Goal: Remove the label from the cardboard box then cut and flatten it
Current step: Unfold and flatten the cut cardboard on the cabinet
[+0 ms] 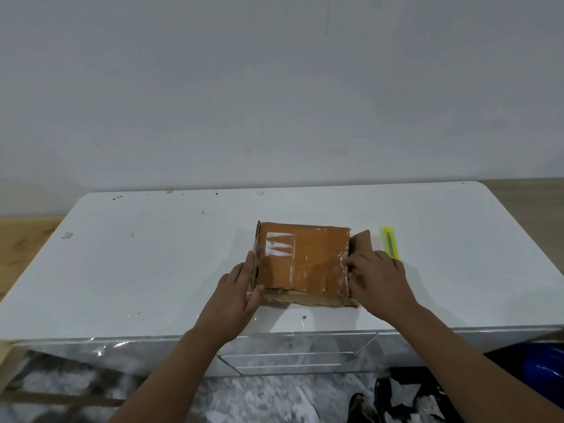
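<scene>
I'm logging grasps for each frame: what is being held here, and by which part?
The cardboard box: left hand steadies its left side; right hand's fingertips pick at its right top edge.

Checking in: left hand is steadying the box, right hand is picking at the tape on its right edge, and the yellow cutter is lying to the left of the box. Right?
Not quite. The head view shows the cutter lying to the right of the box, just beyond the right hand. The rest holds: the left hand steadies the box's left side while the right hand picks at the tape on the right edge.
</scene>
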Demonstrator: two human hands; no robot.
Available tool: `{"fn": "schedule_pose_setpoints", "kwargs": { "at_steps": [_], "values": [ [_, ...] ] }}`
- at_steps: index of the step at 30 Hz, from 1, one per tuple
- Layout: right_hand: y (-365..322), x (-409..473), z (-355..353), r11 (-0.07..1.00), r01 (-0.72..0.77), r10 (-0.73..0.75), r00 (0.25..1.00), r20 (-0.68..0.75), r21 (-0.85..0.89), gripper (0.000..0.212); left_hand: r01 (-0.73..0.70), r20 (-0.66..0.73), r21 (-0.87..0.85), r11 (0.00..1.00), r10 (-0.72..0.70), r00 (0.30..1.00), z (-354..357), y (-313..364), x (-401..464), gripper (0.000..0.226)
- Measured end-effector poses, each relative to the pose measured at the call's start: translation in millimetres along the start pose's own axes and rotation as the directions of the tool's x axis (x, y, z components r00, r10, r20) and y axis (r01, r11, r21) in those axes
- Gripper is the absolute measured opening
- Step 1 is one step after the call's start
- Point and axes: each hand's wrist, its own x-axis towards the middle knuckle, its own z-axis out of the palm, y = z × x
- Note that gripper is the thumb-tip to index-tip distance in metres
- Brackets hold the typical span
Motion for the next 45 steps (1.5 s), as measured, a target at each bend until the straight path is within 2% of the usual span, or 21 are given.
{"fn": "schedule_pose_setpoints", "kwargs": {
  "at_steps": [4, 8, 14, 19, 22, 24, 30, 35, 40, 45],
  "values": [
    [5, 10, 8, 0.996, -0.032, 0.022, 0.992, 0.126, 0.084, 0.034, 0.021, 0.056, -0.111, 0.994, -0.015, 0.998, -4, 6, 4, 0.071],
    [9, 27, 10, 0.966, -0.043, 0.012, 0.993, 0.121, 0.256, 0.033, -0.026, 0.039, -0.108, 0.994, 0.031, 0.999, -6, 15, 9, 0.078],
    [12, 58, 16, 0.953, -0.102, 0.057, 0.985, 0.163, 0.284, 0.03, -0.027, 0.055, -0.077, 0.997, 0.032, 0.998, -5, 16, 20, 0.083],
    [11, 80, 17, 0.949, -0.089, 0.034, 0.983, 0.182, 0.301, 0.054, -0.003, 0.058, -0.029, 1.0, 0.005, 0.998, -6, 15, 25, 0.093],
    [9, 88, 18, 0.966, -0.113, 0.051, 0.964, 0.26, 0.231, 0.073, 0.004, 0.05, -0.059, 0.998, -0.001, 0.999, -5, 13, 25, 0.097],
    [8, 95, 20, 0.982, -0.123, 0.078, 0.956, 0.284, 0.146, 0.077, 0.016, 0.046, -0.083, 0.996, -0.012, 0.999, -6, 12, 26, 0.098],
    [-2, 118, 20, 0.996, -0.085, 0.085, 0.964, 0.251, -0.012, 0.07, 0.045, 0.024, -0.126, 0.991, -0.043, 0.999, -6, 17, 24, 0.103],
    [-7, 137, 30, 0.972, -0.028, 0.073, 0.98, 0.187, -0.235, 0.067, 0.085, 0.014, -0.105, 0.991, -0.084, 0.996, -4, 14, 25, 0.094],
    [-14, 158, 43, 0.962, 0.062, 0.004, 0.971, 0.24, -0.267, 0.066, 0.106, 0.002, -0.108, 0.988, -0.106, 0.994, -3, 13, 33, 0.096],
    [-13, 160, 60, 0.978, 0.02, 0.03, 0.971, 0.236, -0.209, 0.067, 0.125, -0.006, -0.096, 0.988, -0.126, 0.992, 0, 14, 37, 0.103]
  ]
}}
